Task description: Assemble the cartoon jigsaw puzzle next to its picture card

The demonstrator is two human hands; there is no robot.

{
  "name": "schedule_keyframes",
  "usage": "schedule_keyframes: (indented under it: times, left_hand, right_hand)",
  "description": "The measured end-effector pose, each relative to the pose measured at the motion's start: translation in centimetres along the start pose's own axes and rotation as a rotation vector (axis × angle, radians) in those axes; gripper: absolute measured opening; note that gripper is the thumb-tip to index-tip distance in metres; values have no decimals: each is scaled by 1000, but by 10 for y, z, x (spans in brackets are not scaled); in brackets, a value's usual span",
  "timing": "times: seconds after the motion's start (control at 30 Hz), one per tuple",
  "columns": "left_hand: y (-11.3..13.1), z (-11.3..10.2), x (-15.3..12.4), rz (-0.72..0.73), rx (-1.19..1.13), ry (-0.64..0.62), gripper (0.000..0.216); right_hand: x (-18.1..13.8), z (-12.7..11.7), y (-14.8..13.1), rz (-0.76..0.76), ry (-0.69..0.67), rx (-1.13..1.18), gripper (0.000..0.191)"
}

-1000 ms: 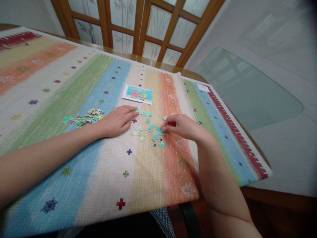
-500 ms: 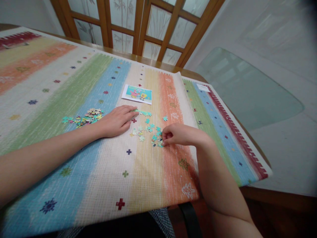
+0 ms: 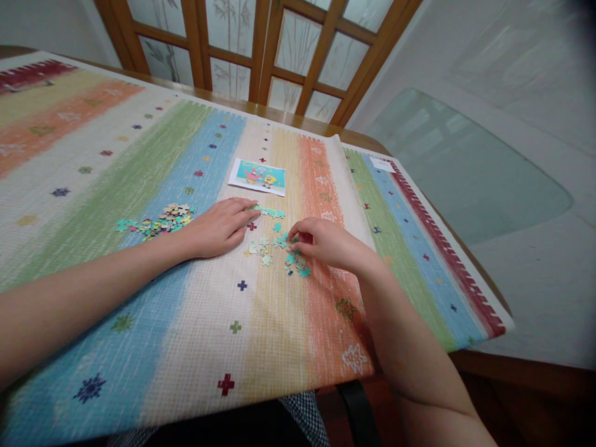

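Note:
My left hand (image 3: 221, 228) lies flat with its fingers stretched out, the fingertips at the left end of a short joined strip of turquoise jigsaw pieces (image 3: 270, 212). My right hand (image 3: 321, 241) is closed in a pinch over a cluster of loose turquoise jigsaw pieces (image 3: 298, 264). What sits between its thumb and finger, if anything, is too small to make out. Pale yellow-green pieces (image 3: 263, 251) lie just left of that cluster. Beyond the strip rests a small picture card (image 3: 259, 177) with cartoon figures on a turquoise ground.
A heap of mixed jigsaw pieces (image 3: 170, 220) lies beyond my left forearm. The striped tablecloth (image 3: 195, 347) covers the table, and a white label (image 3: 382, 164) is at its far right. A wood-framed glass door (image 3: 265, 56) stands behind the table.
My right hand has moved left and slightly away from me, from the right edge of the loose cluster to above its upper part. My left hand has stayed still.

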State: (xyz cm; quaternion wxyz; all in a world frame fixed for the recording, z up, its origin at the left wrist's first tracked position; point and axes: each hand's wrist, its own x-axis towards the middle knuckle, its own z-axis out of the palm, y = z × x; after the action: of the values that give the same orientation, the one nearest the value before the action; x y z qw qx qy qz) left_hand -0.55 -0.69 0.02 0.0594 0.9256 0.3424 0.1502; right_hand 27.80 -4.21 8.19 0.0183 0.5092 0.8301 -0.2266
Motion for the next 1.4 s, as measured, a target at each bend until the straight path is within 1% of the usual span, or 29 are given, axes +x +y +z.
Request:
schedule_keyframes:
  times: [0.07,0.2,0.33,0.5,0.67,0.73,0.9,0.97,1.07,1.17,1.27,1.4]
  left_hand:
    - [0,0,0,-4,-1,-3,47]
    - [1,-1,0,-4,-10,-10,48]
    - [2,0,0,-9,-6,-5,48]
    - [2,0,0,-6,10,-12,49]
    - [2,-1,0,1,15,-15,49]
    - [1,-1,0,1,12,-13,48]
    - [1,0,0,-1,-2,5,47]
    - [1,0,1,-4,1,4,47]
    - [2,-1,1,-4,7,-12,48]
    - [2,-2,1,-3,-1,-21,49]
    - [2,-2,1,-5,-10,-22,49]
    - [1,-1,1,-4,-8,-4,48]
  right_hand:
    - [4,6,-4,-22,33,-21,19]
    - [7,13,-9,-26,36,-44,21]
    - [8,13,-10,-52,14,-28,17]
    - [7,10,-8,-106,-7,1,28]
    - [4,7,-5,-64,-9,-37,14]
    - [5,7,-5,-58,-13,-38,12]
    - [8,11,-4,-115,11,-14,25]
    - [8,11,-2,-122,40,-9,25]
    - [5,8,-1,-79,64,-26,17]
    - [2,4,-1,-46,24,-52,10]
    - [2,5,-4,-12,2,-69,20]
    - [6,14,-8,27,53,-115,29]
